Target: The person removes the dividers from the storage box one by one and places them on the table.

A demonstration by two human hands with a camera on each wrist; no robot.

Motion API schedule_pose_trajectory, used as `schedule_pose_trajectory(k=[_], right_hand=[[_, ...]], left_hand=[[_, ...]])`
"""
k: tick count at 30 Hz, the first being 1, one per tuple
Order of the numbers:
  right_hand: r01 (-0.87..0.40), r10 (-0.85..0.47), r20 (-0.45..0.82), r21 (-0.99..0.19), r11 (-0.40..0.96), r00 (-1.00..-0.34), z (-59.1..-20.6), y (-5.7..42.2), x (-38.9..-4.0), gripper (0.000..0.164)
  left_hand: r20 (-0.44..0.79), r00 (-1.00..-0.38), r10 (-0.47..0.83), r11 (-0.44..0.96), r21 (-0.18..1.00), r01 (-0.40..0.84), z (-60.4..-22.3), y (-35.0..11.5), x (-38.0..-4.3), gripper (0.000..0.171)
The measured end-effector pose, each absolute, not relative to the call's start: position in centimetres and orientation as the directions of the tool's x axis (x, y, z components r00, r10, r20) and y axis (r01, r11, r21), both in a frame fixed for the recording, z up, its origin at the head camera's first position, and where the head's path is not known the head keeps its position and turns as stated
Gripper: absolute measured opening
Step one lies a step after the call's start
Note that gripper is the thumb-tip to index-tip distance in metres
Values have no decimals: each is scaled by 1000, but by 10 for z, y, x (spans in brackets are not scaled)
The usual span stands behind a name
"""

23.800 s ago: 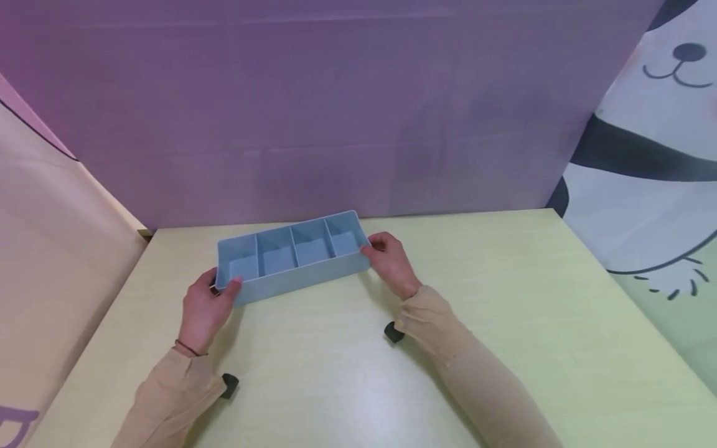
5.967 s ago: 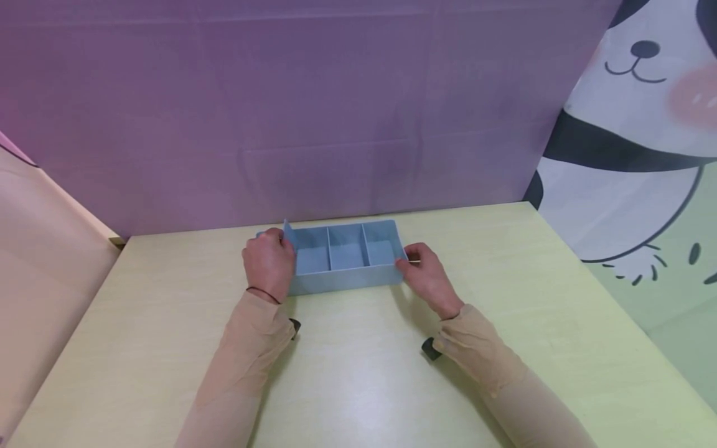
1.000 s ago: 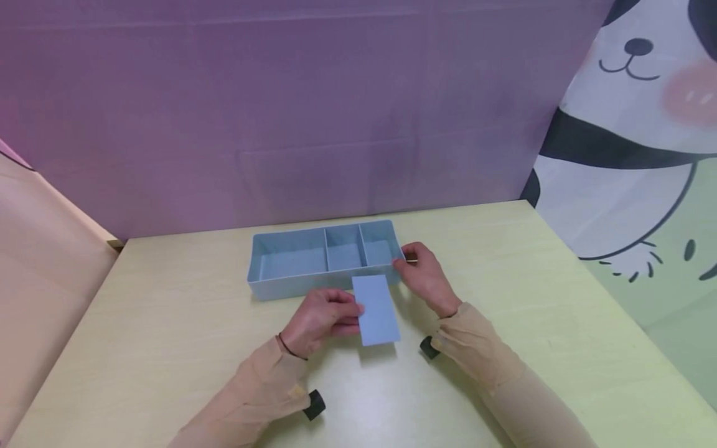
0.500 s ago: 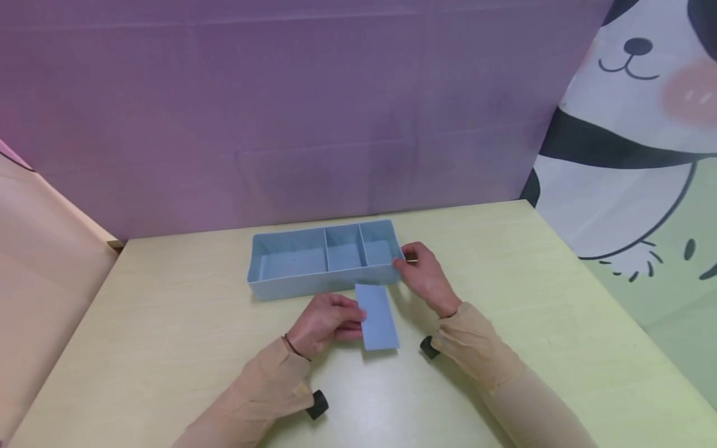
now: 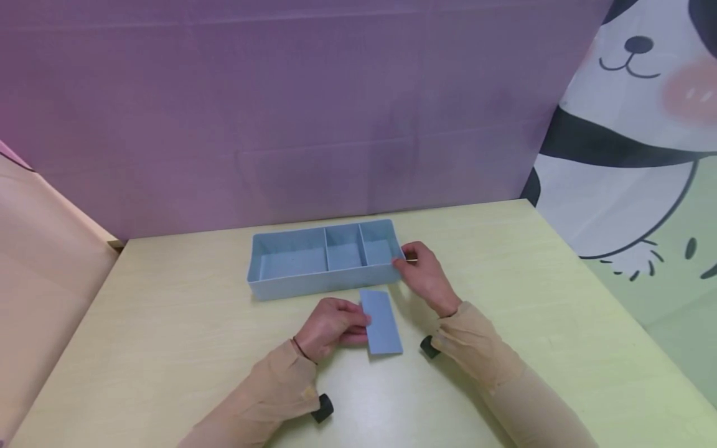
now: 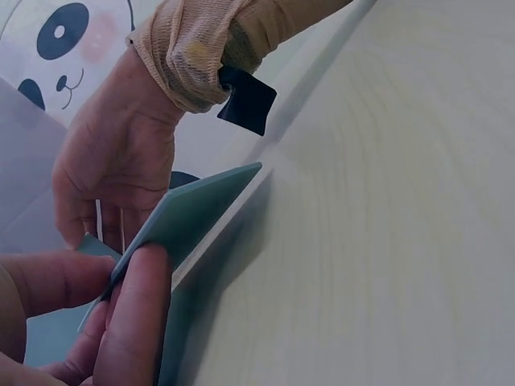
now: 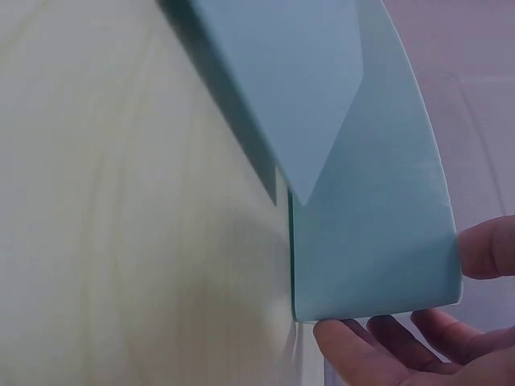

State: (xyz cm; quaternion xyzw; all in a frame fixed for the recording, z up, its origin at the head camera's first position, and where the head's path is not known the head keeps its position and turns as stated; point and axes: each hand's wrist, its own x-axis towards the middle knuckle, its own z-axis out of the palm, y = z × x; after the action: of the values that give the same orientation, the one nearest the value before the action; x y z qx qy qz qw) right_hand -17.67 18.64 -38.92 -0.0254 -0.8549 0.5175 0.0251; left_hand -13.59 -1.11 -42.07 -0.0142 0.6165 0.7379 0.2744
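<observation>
A pale blue organizer box point(image 5: 302, 285) lies lengthwise on the table, with a wide compartment at left and two narrow ones at right, parted by two upright dividers. My left hand point(image 5: 333, 326) pinches a loose flat blue divider point(image 5: 383, 323) by its left edge, in front of the box. The left wrist view shows this divider point(image 6: 197, 205) tilted between thumb and fingers. My right hand point(image 5: 428, 277) grips the box's right end, thumb at the front corner. In the right wrist view, the divider point(image 7: 282, 80) partly covers the box wall point(image 7: 378, 257).
The light wooden table point(image 5: 168, 348) ends at a purple cloth backdrop point(image 5: 313, 112) close behind the box. A panda-print panel point(image 5: 610, 205) stands along the right side and a pale panel point(image 5: 45, 280) along the left. A black piece point(image 5: 322, 407) sits at the left cuff.
Six seconds ago my left hand was at the box's leftmost divider; that divider is now out. Over the last second it moved slightly toward me and right. My right hand stays at the box.
</observation>
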Motion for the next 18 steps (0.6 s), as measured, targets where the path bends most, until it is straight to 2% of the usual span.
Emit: schedule_pose_trajectory(k=[18], right_hand=[[31,72,3,-884,467,-997,-389,185,-177,36]], left_hand=[[-366,-859,357,-63,908,-414,-422,-9,-137,22]])
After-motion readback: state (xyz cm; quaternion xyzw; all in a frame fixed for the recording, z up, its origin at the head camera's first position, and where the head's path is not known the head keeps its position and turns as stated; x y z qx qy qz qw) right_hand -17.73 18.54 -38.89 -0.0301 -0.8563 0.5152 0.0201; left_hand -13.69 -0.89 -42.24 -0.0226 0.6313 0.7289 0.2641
